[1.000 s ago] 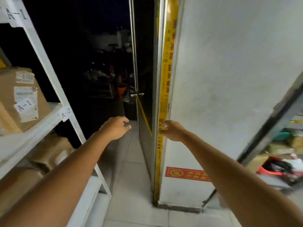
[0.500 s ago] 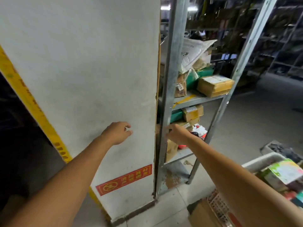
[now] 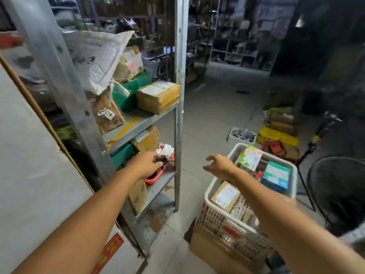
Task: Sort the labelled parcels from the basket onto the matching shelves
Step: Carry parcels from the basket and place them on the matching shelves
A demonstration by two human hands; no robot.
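Both hands out, nothing held. My left hand (image 3: 146, 165) at eleven o'clock, fingers loosely curled in front of the metal shelf (image 3: 138, 123). My right hand (image 3: 219, 165) at one o'clock, fingers spread wide. White basket (image 3: 209, 192) at four o'clock, the brown A-1 parcel (image 3: 225, 195) lying inside.

2 bare forearms (image 3: 88, 214), grey sleeve edge (image 3: 353, 235) on right arm

Dull grey metal shelving (image 3: 178, 91); white plastic lattice basket (image 3: 221, 220); brown cardboard parcel (image 3: 224, 195) with a paper label; matt concrete floor (image 3: 213, 107).
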